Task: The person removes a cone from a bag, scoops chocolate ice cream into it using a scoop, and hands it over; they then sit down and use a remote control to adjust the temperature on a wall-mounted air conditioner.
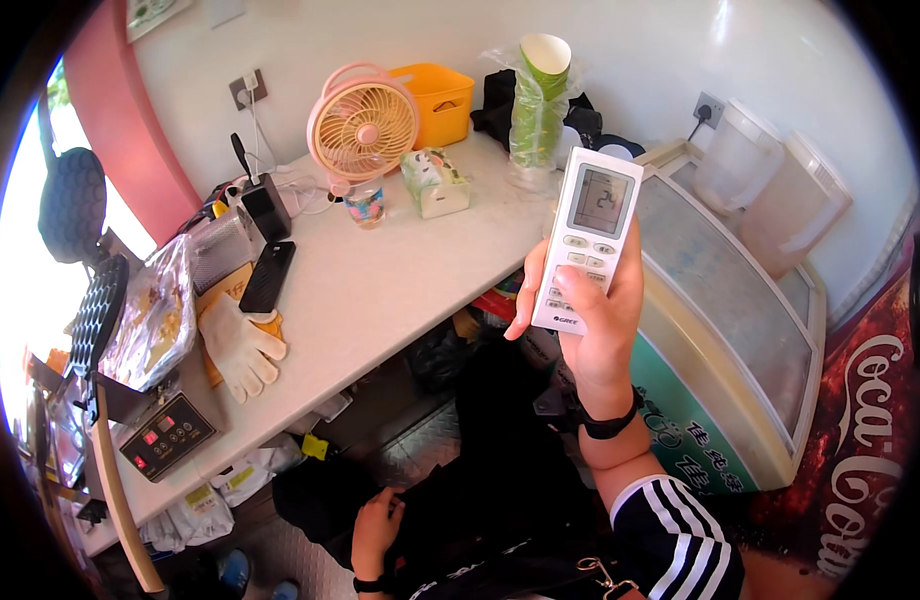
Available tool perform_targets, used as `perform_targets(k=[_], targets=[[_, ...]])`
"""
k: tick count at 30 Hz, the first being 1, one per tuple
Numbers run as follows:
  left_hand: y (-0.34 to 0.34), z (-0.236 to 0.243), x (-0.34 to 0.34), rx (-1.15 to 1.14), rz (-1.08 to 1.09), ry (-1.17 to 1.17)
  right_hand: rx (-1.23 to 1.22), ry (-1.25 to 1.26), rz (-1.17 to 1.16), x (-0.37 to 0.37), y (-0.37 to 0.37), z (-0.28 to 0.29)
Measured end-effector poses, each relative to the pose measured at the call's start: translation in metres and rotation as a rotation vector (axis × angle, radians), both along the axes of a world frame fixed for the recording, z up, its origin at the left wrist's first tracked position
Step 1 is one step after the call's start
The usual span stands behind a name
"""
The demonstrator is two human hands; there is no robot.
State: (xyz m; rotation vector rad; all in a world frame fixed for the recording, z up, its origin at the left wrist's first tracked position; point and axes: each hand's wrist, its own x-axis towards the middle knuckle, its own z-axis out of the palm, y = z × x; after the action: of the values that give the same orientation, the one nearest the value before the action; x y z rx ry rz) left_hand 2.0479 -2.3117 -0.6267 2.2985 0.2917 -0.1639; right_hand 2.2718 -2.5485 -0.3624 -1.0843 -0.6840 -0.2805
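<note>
R hand (605, 325) is closed round a slim white plastic remote control w/ grey display (588, 243), thumb on the lower btns, other fingers wrapped round the side/back. Remote's held up in mid-air, leaning slightly, top end away from the person, btwn the long pale surface (420, 275) & a cream chest freezer w/ sloped glass lid (725, 270) as seen from above. L hand (378, 522) rests low on black clothing, fingers partly bent; can't tell if they're pinching anything.

On the surface, far side: round pink plastic fan (365, 128), yellow plastic basket (438, 100) just behind it, clear patterned cup (364, 206), soft green-white tissue pack (435, 185), plus tall stack of green-white paper cups in clear plastic (542, 110). L side: flat black phone (268, 277), white fabric glove w/ orange cuff (240, 348) nr it, & opened black honeycomb-pattern iron (100, 312) w/ wooden handle.
</note>
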Motion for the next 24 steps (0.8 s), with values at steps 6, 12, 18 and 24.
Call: perform_targets(k=[6, 12, 18, 24], targets=[[-0.001, 0.000, -0.001, -0.023, 0.014, 0.003, -0.007, 0.025, -0.081, -0.005, -0.001, 0.002], [0.000, -0.003, -0.002, -0.026, 0.028, -0.005, 0.001, -0.030, -0.136, -0.014, -0.002, 0.003], [-0.001, -0.003, -0.001, -0.029, 0.024, -0.009, 0.042, -0.039, -0.066, -0.015, -0.003, 0.004], [0.000, -0.002, -0.002, -0.034, 0.020, -0.005, 0.039, -0.025, -0.075, -0.014, -0.005, 0.005]])
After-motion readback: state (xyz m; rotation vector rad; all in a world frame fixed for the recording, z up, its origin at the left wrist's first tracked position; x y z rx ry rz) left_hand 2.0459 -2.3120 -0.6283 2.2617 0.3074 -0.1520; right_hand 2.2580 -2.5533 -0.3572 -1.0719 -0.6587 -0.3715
